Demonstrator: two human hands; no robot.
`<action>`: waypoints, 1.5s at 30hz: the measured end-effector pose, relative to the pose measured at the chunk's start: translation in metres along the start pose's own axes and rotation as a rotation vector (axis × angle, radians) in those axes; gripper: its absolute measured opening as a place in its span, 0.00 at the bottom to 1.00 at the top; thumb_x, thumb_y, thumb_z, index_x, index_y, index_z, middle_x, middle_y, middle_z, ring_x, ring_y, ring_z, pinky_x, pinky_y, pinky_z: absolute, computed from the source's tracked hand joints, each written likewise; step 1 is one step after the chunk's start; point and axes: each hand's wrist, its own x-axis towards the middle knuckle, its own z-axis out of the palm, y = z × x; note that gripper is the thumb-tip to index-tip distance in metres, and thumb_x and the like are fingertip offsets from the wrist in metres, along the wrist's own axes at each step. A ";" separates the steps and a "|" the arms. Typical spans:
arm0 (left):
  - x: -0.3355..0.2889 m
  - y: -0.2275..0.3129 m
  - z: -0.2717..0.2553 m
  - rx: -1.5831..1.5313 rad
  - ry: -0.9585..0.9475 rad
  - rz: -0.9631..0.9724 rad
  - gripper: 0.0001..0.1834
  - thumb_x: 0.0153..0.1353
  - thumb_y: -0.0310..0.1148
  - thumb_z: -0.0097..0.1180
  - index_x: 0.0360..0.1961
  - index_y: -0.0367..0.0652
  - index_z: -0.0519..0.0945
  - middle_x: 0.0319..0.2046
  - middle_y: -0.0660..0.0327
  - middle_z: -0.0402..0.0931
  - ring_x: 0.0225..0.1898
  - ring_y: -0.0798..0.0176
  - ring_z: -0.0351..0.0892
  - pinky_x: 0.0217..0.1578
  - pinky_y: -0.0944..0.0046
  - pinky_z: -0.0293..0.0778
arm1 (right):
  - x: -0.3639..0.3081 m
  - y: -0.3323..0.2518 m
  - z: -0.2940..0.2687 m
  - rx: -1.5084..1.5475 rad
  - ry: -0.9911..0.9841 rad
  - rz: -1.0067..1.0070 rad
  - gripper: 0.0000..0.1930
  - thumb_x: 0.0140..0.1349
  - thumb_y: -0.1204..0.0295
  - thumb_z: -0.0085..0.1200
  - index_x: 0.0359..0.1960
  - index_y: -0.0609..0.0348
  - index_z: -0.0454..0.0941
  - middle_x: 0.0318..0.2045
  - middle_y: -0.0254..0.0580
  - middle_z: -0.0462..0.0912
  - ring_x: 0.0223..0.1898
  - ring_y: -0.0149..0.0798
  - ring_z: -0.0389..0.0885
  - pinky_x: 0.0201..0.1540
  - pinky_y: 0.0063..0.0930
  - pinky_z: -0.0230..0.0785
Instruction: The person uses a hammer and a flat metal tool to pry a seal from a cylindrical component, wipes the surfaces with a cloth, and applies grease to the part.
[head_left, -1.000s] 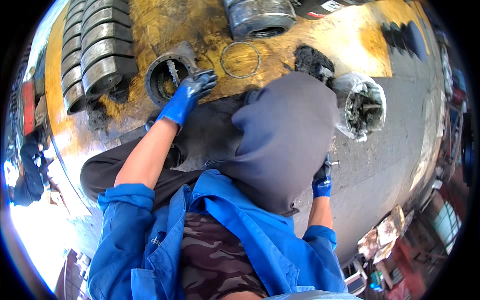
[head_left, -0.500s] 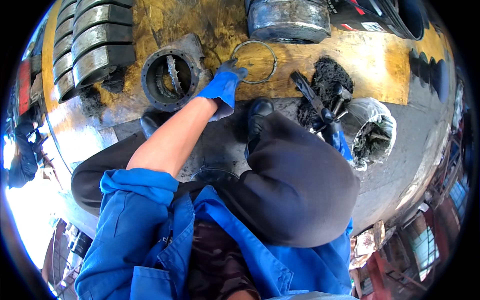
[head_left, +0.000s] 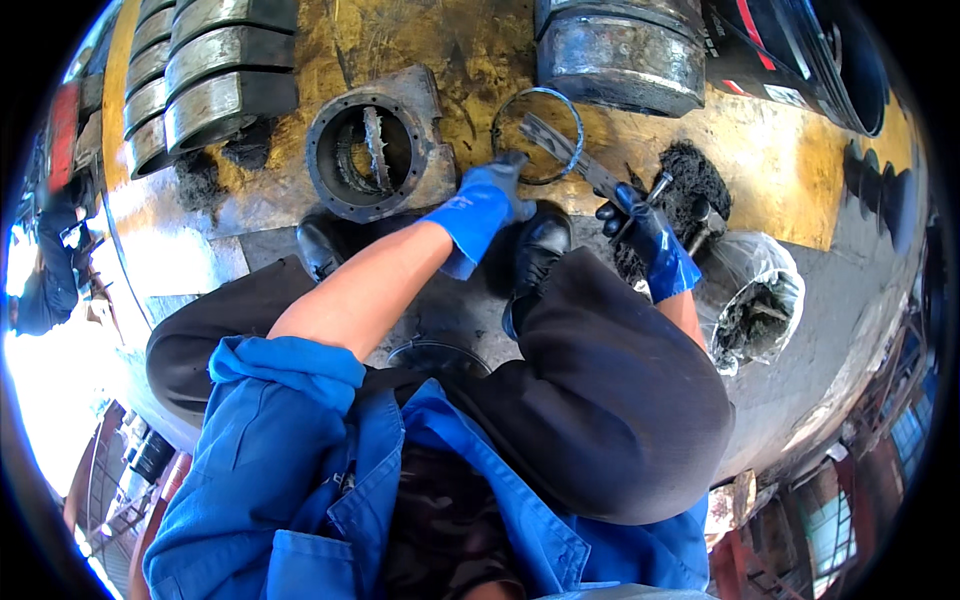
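Observation:
My left hand [head_left: 490, 200], in a blue glove with a dark palm, is closed on the near left edge of a thin metal ring [head_left: 579, 128]. My right hand [head_left: 645, 225], gloved the same way, grips a long flat metal tool [head_left: 570, 150], whose exact kind I cannot make out. The tool's far end reaches across the right side of the ring into its opening. Left of the ring lies a round metal housing [head_left: 322, 185] with bolt holes round its flange and a jagged-edged strip [head_left: 375, 150] standing in its bore.
Dark shavings [head_left: 695, 175] lie on the right, with a metal-headed tool [head_left: 708, 225] beside them. A clear plastic bag [head_left: 785, 270] holds dark scraps. Curved metal blocks [head_left: 235, 100] sit far left, a large metal cylinder [head_left: 620, 60] at the back. My boots flank the work.
My right hand has come up from beside the bag, carrying the flat tool leftward to the ring. My left hand has shifted to the ring's near side. The whole view has shifted slightly.

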 end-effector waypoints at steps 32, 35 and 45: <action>-0.268 -0.100 -0.318 -1.318 0.298 0.497 0.27 0.65 0.41 0.51 0.59 0.35 0.67 0.52 0.51 0.74 0.46 0.55 0.80 0.37 0.64 0.79 | -0.194 -0.203 0.303 -0.230 -0.202 -0.774 0.19 0.58 0.63 0.59 0.43 0.68 0.77 0.24 0.50 0.82 0.18 0.36 0.79 0.18 0.24 0.73; -0.265 -0.117 -0.315 -1.274 0.318 0.568 0.24 0.65 0.42 0.50 0.57 0.39 0.69 0.50 0.55 0.77 0.43 0.61 0.82 0.31 0.71 0.78 | -0.211 -0.186 0.327 -0.275 -0.168 -0.832 0.21 0.60 0.60 0.58 0.42 0.69 0.76 0.24 0.53 0.82 0.17 0.37 0.79 0.18 0.24 0.72; -0.269 -0.162 -0.301 -1.316 0.205 0.470 0.21 0.65 0.40 0.51 0.53 0.36 0.73 0.44 0.52 0.79 0.34 0.62 0.83 0.27 0.73 0.74 | -0.194 -0.160 0.380 -0.397 -0.008 -0.728 0.19 0.63 0.57 0.53 0.41 0.65 0.76 0.25 0.47 0.83 0.17 0.31 0.76 0.19 0.22 0.68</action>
